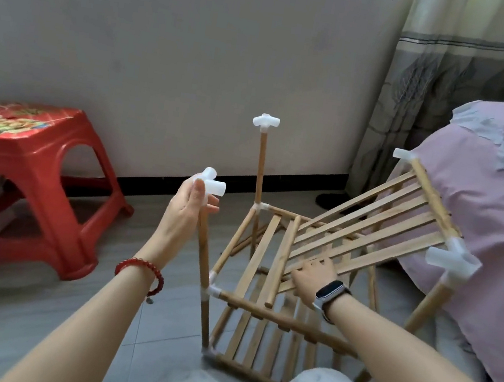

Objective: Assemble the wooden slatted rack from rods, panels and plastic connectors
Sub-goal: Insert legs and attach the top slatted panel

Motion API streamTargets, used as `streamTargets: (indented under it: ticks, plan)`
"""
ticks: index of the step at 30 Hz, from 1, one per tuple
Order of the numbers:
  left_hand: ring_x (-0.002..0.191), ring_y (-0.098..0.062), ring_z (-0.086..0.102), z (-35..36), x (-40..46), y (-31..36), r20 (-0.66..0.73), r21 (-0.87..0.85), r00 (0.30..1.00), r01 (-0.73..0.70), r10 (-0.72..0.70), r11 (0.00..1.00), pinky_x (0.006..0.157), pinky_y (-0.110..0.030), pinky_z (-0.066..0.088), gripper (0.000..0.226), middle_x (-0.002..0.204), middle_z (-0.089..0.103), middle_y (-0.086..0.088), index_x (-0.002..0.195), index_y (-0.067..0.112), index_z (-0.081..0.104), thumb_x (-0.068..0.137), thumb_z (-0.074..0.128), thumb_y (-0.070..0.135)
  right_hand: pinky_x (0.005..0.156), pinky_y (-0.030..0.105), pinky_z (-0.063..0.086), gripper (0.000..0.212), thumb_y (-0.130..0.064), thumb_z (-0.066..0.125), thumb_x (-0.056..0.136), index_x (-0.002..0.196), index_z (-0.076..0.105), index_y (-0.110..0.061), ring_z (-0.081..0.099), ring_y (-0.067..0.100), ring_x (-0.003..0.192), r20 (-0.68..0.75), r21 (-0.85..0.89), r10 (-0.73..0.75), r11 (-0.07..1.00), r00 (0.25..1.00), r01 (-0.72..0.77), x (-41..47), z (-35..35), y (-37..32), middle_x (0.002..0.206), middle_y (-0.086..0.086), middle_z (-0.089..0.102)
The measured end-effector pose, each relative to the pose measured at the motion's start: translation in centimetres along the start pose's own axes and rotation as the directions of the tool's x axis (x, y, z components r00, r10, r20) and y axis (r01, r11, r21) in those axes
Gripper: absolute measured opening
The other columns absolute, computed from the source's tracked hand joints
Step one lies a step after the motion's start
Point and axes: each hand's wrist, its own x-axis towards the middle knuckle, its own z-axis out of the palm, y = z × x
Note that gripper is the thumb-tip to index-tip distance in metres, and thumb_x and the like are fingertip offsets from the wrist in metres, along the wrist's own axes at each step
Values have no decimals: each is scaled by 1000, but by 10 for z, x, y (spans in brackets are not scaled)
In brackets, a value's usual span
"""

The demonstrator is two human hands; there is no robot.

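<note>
1. Your left hand [187, 210] holds the near left rod [203, 242] just under its white connector [211, 183].
2. Your right hand [313, 277] grips the low end of the tilted panel [370, 221].
3. The rack [257, 322] stands on the floor, beside the bed [488, 200].

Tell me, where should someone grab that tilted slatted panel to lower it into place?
Grip the tilted slatted panel by its free low edge, from the near side, where the right hand holds it. Its far rail is already plugged into white connectors, so it hinges there.

Red stool [36, 158] w/ printed top, pink bedding [488, 200], white connectors [266, 121]
</note>
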Motion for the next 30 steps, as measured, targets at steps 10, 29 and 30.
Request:
streamTargets:
  ticks: [10, 29, 30]
  plan:
    - [56, -8, 48, 6, 1, 2, 24, -133, 998, 57, -54, 990, 62, -29, 46, 42, 56, 49, 6, 96, 15, 56, 86, 31, 48, 81, 36, 37, 30, -41, 37, 98, 110, 56, -20, 55, 24, 101, -331, 251, 81, 968, 940, 5, 14, -42, 5, 108, 3, 60]
    - [41, -7, 35, 15, -16, 13, 114, -214, 985, 154, -132, 965, 43, -21, 36, 64, 42, 38, 5, 84, 2, 45, 55, 36, 59, 73, 31, 40, 32, -41, 38, 98, 106, 61, -21, 57, 20, 93, -528, 536, 207, 834, 824, 134, 8, -126, 1, 98, 0, 64]
    - [41, -6, 35, 15, -16, 14, 115, -210, 985, 150, -128, 966, 44, -20, 36, 63, 43, 38, 5, 83, 3, 45, 55, 35, 60, 74, 32, 41, 32, -42, 38, 98, 106, 61, -21, 57, 20, 93, -527, 537, 205, 833, 825, 136, 8, -126, 2, 98, 0, 64]
